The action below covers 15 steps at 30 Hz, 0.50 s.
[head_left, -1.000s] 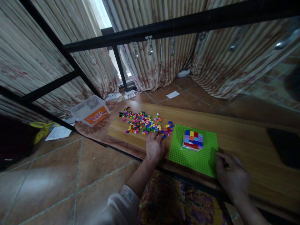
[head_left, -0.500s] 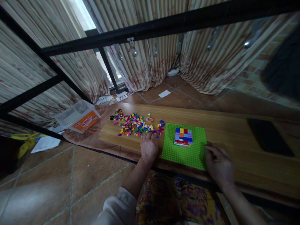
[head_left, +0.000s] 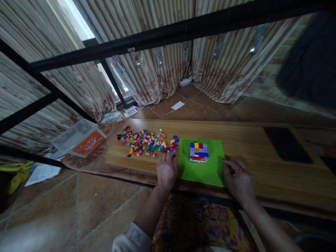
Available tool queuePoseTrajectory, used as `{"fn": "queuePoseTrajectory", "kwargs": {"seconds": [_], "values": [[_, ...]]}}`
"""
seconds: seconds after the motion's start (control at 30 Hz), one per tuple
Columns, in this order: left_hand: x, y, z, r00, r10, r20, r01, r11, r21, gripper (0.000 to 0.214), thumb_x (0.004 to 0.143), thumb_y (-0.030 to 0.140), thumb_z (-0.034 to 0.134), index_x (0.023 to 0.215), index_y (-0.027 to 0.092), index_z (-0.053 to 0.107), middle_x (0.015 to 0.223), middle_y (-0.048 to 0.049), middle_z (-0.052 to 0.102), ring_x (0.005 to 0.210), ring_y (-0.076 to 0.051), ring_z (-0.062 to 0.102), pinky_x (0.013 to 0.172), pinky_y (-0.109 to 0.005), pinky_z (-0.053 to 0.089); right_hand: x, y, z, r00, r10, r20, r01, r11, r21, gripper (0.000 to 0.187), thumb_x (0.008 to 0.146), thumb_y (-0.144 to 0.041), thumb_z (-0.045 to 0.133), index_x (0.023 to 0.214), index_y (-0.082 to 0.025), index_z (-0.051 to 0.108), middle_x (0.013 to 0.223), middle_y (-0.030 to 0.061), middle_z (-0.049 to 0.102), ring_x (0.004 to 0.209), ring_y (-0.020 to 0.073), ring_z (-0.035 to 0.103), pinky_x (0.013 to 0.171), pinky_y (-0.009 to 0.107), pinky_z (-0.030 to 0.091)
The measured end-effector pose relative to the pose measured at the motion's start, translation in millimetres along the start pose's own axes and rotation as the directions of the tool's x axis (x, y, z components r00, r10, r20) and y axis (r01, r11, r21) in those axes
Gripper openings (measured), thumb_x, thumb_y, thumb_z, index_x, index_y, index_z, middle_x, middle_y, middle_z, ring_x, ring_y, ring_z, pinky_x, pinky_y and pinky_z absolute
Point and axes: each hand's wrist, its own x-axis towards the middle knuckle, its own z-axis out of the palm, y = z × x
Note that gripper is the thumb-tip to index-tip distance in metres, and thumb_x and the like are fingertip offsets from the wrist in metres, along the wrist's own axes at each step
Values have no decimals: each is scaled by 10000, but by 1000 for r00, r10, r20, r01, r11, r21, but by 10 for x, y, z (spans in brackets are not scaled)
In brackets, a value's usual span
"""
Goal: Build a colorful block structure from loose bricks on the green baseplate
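A bright green studded baseplate [head_left: 202,175] lies flat on the wooden board. On it stands a low block of stacked toy bricks [head_left: 198,152] in blue, red, yellow, orange and lilac, with red and white layers low down. My left hand [head_left: 167,169] rests palm down to the left of the baseplate, its fingers stretched out at the near edge of a spread of loose bricks [head_left: 144,141]. My right hand [head_left: 239,178] is closed at the baseplate's right edge, thumb and forefinger pinched against it. Its other fingers curl under.
A clear plastic box [head_left: 76,138] with an orange label sits on the brown cloth [head_left: 115,171] at the left. A flat black object [head_left: 287,144] lies on the board [head_left: 246,140] at the right. A black metal rail [head_left: 157,40] crosses in front of the striped curtains.
The view has shifted, so most things appear further left. My left hand has drawn slightly back from the loose bricks. My right hand stays at the baseplate's edge.
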Motion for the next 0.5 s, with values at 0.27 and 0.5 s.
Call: {"fn": "queuePoseTrajectory", "kwargs": {"seconds": [0.27, 0.5], "values": [[-57, -55, 18, 996, -79, -31, 78, 997, -28, 198, 914, 185, 442, 1035, 189, 599, 910, -80, 617, 868, -211, 579, 759, -344, 480, -14, 40, 5, 1000, -26, 0, 26, 1000, -9, 295, 882, -372, 459, 922, -196, 691, 918, 81, 677, 761, 199, 629, 658, 303, 474], [-76, -210, -14, 996, -91, -21, 93, 984, 154, 161, 879, 185, 486, 995, 195, 596, 887, -72, 609, 861, -227, 571, 778, -368, 473, -10, 15, -10, 999, -33, -16, 32, 999, -38, 303, 880, -383, 454, 906, -201, 695, 894, 78, 676, 727, 200, 621, 613, 301, 455]]}}
